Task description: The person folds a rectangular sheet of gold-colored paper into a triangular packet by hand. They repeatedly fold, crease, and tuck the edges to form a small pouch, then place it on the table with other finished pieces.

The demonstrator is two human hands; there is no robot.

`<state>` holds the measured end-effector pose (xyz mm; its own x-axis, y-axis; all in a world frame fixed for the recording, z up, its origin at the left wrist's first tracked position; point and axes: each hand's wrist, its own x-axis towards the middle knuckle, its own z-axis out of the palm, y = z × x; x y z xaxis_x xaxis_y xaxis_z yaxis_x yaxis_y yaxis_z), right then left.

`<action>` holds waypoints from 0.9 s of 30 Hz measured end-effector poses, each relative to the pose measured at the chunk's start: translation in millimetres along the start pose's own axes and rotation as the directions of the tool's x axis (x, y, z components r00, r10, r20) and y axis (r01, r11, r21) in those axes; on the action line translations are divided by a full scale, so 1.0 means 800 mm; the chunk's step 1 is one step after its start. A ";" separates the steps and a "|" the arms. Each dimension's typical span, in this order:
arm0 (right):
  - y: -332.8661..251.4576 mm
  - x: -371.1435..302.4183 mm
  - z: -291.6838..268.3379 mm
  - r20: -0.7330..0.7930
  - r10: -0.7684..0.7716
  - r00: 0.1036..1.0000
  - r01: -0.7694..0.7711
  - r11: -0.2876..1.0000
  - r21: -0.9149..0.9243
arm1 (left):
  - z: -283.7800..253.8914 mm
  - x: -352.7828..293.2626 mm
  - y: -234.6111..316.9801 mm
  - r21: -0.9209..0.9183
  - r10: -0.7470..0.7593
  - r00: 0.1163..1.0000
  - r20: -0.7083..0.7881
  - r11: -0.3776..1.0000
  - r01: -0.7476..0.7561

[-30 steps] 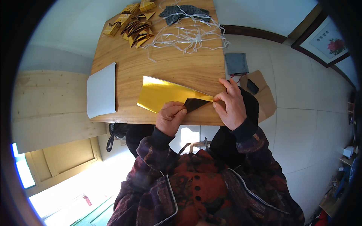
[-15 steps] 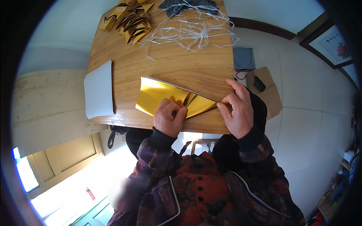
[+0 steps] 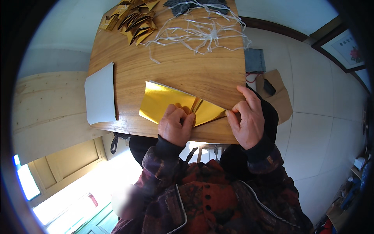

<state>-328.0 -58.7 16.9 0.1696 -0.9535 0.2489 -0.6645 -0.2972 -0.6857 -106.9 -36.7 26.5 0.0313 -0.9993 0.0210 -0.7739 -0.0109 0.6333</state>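
Note:
A shiny gold foil paper (image 3: pixel 163 98) lies near the front edge of the wooden table, partly folded, its right end drawn to a point. With curled fingers, my left hand (image 3: pixel 174 125) grips the paper's near edge around its middle, next to a raised crease. My right hand (image 3: pixel 248 121) pinches the pointed right tip between thumb and forefinger, its other fingers loosely bent. Some of the paper's underside is hidden by my left hand.
Folded gold paper pieces (image 3: pixel 137 24) sit in a heap at the table's far left. Tangled clear plastic strips (image 3: pixel 210 36) and a dark grey cloth (image 3: pixel 181 7) lie at the far right. A stack of pale sheets (image 3: pixel 100 94) rests along the left edge of the table (image 3: pixel 179 70).
The fold in the paper looks flatter, with the raised flap near my left hand narrowed to a crease. My right hand has shifted slightly right and nearer, still at the tip.

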 end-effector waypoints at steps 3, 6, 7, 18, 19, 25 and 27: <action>-0.001 0.000 0.001 -0.007 -0.001 1.000 0.001 1.000 -0.006 | 0.000 0.000 0.001 0.001 0.003 1.000 0.002 1.000 -0.003; -0.001 0.001 0.001 -0.010 0.000 1.000 0.000 1.000 -0.009 | -0.001 0.001 0.003 0.020 0.004 1.000 0.012 1.000 -0.005; -0.001 0.001 0.002 -0.011 0.000 1.000 0.000 1.000 -0.013 | -0.002 0.001 0.004 0.026 0.002 1.000 0.014 1.000 -0.003; -0.002 0.001 0.004 -0.009 0.004 1.000 -0.004 1.000 -0.010 | -0.001 0.002 0.005 0.026 0.011 1.000 -0.002 1.000 -0.011; -0.002 0.001 0.004 -0.005 0.009 1.000 -0.009 1.000 -0.009 | 0.000 0.002 0.005 0.016 0.013 1.000 -0.017 1.000 -0.013; -0.001 0.001 0.004 -0.007 0.008 1.000 -0.008 1.000 -0.013 | -0.001 0.003 0.005 0.035 0.007 1.000 0.010 0.999 -0.007; -0.001 0.001 0.005 -0.008 0.004 1.000 -0.005 1.000 -0.018 | -0.002 0.002 0.004 0.049 0.004 1.000 0.028 0.999 -0.005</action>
<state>-324.5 -59.3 15.2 0.1609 -0.9544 0.2514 -0.6780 -0.2920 -0.6746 -108.4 -38.6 30.3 0.0107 -0.9999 0.0022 -0.8039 -0.0073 0.5948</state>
